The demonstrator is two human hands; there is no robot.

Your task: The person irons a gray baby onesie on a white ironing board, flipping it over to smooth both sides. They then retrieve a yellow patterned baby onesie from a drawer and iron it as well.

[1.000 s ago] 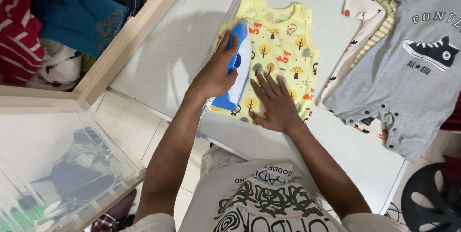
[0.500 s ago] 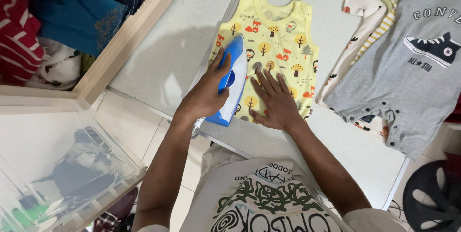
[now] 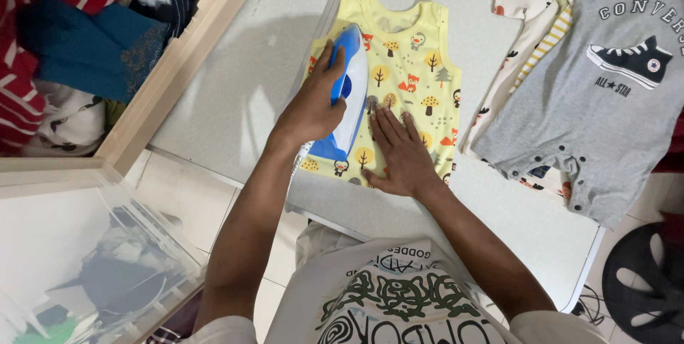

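A small yellow sleeveless top (image 3: 410, 59) printed with foxes and trees lies flat on the grey table (image 3: 242, 80). My left hand (image 3: 311, 105) grips the handle of a blue and white iron (image 3: 349, 98), which rests on the top's left side, nose pointing away from me. My right hand (image 3: 399, 152) lies flat, fingers spread, on the top's lower hem just right of the iron.
A grey baby romper (image 3: 605, 80) with a shoe print lies over patterned clothes (image 3: 531, 2) at the right. A wooden-edged bin (image 3: 185, 45) of mixed clothes is at the upper left, a clear plastic box (image 3: 92, 258) at the lower left, and a dark fan (image 3: 645, 287) at the lower right.
The iron slid back toward me along the top's left side, then moved forward up the fabric again. My right hand stayed pressed on the hem.
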